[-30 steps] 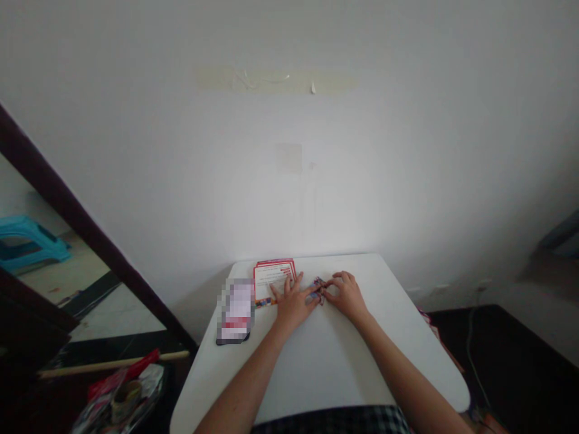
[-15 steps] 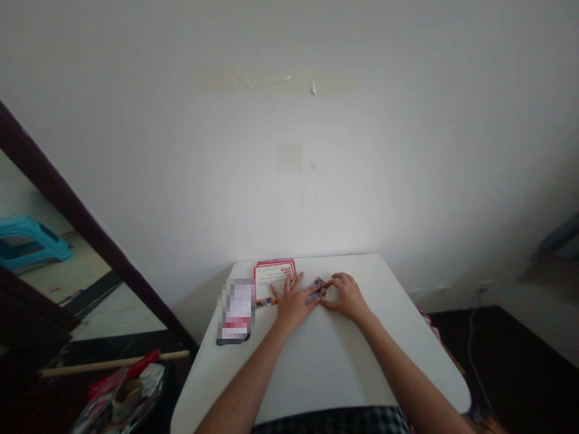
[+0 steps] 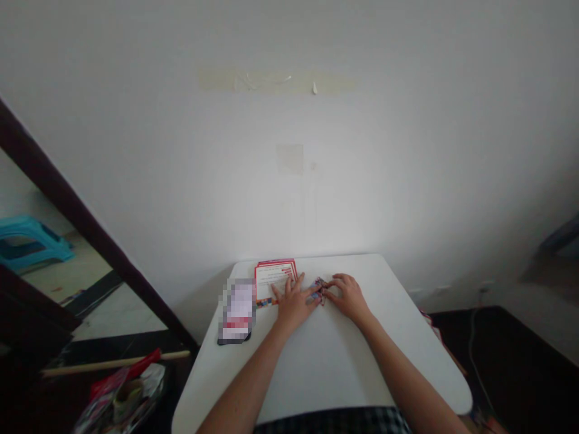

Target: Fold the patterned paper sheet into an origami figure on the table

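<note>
On the white table (image 3: pixel 325 349), a small multicoloured printed piece (image 3: pixel 320 289), perhaps paper, lies between my hands; its kind is too small to make out. My left hand (image 3: pixel 293 301) grips its left side between thumb and index finger. The other left fingers are spread over the lower right of a stack of red-bordered cards (image 3: pixel 266 278) with printed text. From the right, my right hand (image 3: pixel 346 293) has thumb and index finger drawn together at the piece's right edge. The fingers of both hands partly cover it.
A phone (image 3: pixel 237 310) with a blurred screen lies left of the cards. The table's far edge meets a pale wall (image 3: pixel 384 181). At lower left, a bin (image 3: pixel 129 401) holding rubbish stands below a wooden stick (image 3: pixel 113 363). A dark-framed mirror (image 3: pixel 90 208) leans at left.
My right thumb has moved up from the piece's lower edge towards the right index finger, closing the ring they formed. My left hand and the cards have hardly moved.
</note>
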### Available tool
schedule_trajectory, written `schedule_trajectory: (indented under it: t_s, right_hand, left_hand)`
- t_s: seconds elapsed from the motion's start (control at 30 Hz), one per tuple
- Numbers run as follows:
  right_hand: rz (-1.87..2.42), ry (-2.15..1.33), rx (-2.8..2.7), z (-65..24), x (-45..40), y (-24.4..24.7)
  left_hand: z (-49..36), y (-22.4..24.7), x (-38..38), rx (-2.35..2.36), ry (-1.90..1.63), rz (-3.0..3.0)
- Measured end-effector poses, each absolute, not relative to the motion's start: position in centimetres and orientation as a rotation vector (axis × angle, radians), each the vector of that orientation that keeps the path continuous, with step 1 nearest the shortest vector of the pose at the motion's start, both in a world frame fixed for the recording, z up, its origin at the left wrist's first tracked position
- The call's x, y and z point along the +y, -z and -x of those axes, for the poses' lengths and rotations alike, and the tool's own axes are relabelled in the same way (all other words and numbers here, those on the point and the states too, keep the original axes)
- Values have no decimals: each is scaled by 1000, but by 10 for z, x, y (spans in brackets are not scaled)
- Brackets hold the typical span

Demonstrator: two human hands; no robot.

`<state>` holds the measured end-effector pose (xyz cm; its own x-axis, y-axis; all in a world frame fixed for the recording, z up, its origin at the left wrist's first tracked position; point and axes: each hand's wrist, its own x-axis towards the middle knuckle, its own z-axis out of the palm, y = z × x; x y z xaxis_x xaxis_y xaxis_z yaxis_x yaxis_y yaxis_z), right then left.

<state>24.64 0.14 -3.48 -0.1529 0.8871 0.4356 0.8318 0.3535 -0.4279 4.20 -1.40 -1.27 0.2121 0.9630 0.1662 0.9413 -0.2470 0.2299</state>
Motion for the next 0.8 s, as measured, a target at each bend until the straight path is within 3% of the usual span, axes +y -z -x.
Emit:
schedule_trajectory:
  t_s: [0.8]
  right_hand:
    - [1521, -120, -2046, -248, -6, 26]
  left_hand:
    - [-46, 3, -19, 1921, -388, -2357]
